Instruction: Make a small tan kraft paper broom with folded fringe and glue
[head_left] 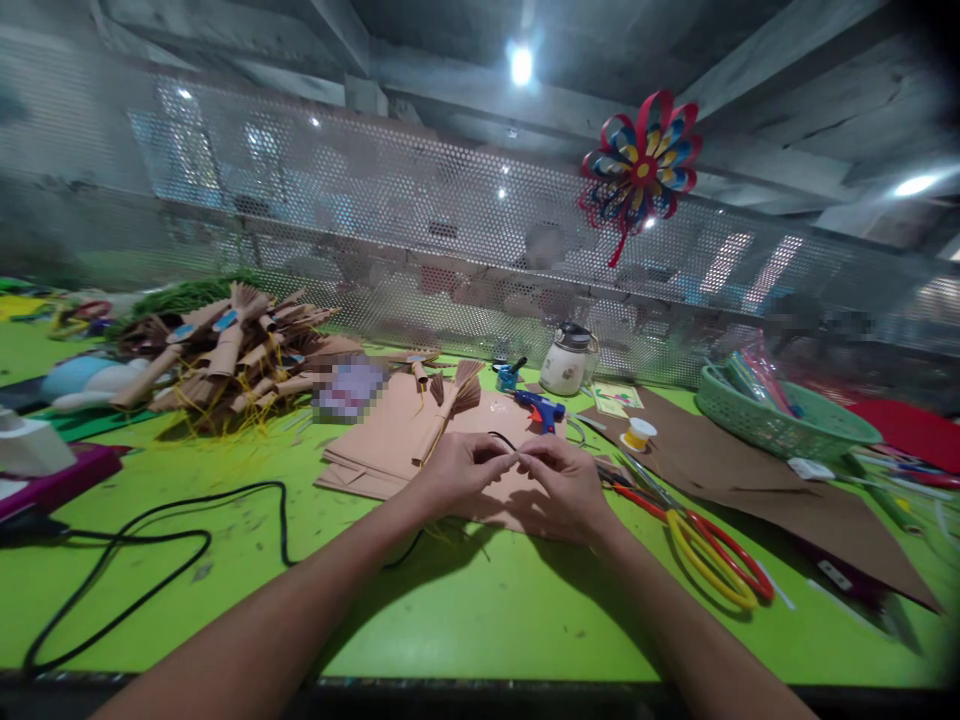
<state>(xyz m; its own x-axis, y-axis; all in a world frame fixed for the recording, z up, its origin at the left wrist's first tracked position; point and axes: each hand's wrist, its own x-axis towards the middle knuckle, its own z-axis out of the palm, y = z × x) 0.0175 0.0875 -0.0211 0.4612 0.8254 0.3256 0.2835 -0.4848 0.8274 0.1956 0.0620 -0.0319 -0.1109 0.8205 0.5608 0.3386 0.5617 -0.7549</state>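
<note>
My left hand (465,468) and my right hand (564,478) meet fingertip to fingertip above a stack of brown paper sheets (364,450). Both are closed in a pinch; whatever lies between the fingertips is too small to make out. Just behind my left hand, a rolled brown paper piece with a fanned end (450,410) rests on the sheets. A blue glue gun (546,412) lies beyond my right hand. Scissors with red and yellow handles (712,560) are to the right of that hand.
Bundled paper pieces (225,360) are heaped at the left on the green table (435,630). A black cable (202,495) loops across the front left. Behind stand a lidded jar (566,360) and a blue bottle (508,378). A green basket (780,425) and brown sheet (720,460) are right.
</note>
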